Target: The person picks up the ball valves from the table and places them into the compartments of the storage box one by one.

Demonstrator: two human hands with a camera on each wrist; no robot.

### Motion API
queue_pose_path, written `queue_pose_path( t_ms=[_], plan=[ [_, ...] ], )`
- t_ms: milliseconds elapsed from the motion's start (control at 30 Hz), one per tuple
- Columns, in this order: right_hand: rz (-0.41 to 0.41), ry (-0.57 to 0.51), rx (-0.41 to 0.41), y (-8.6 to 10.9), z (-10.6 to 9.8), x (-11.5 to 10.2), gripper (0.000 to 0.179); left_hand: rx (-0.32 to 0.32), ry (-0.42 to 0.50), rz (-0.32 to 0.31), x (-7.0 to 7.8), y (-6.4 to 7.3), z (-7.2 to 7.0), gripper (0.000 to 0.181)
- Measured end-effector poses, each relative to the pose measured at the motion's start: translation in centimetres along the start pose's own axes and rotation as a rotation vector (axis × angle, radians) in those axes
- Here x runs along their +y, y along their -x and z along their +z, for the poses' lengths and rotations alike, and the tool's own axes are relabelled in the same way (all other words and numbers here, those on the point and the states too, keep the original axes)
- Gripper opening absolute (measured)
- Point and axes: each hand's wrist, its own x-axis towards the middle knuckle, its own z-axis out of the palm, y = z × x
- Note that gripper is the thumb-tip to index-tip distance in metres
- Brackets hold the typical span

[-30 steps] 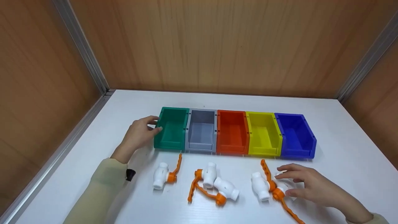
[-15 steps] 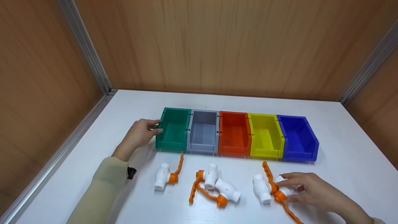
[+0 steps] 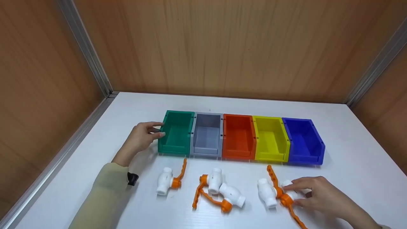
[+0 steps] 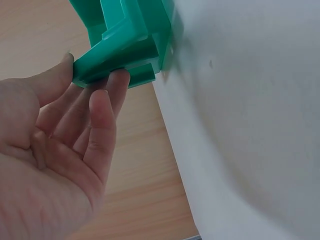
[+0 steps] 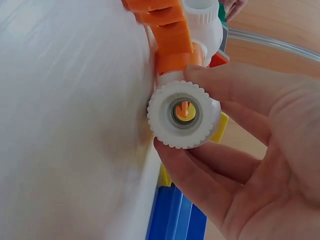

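The head view looks forward and down over the bins (image 3: 238, 155) from well back. The left wrist view, rolled sideways, closely faces the green bin (image 4: 132, 37); the right one, before the bins, a valve (image 5: 185, 138). The head view shares both.

No legible text, label, brand, number or sign in any view. Head view, read as a clock: the 7 o'clock valve (image 3: 164, 182), the 6 o'clock valves (image 3: 215, 182) and the 5 o'clock valves (image 3: 266, 193) carry nothing readable; any body markings are too small to make out. Bins (image 3: 238, 136) near the hub: nothing legible.
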Motion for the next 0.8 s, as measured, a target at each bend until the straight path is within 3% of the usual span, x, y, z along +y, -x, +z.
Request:
queue_pose_path(
  t_ms=[400, 800],
  plan=[
    [0.048, -0.035, 0.036, 0.2, -0.9, 0.0, 0.037, 0.002, 0.023, -0.008, -0.2, -0.2, 0.0, 0.047],
    [0.099, 0.029, 0.122, 0.0, -2.3, -0.4, 0.040, 0.010, 0.030, 0.003, -0.4, -0.3, 0.1, 0.046]
  ],
)
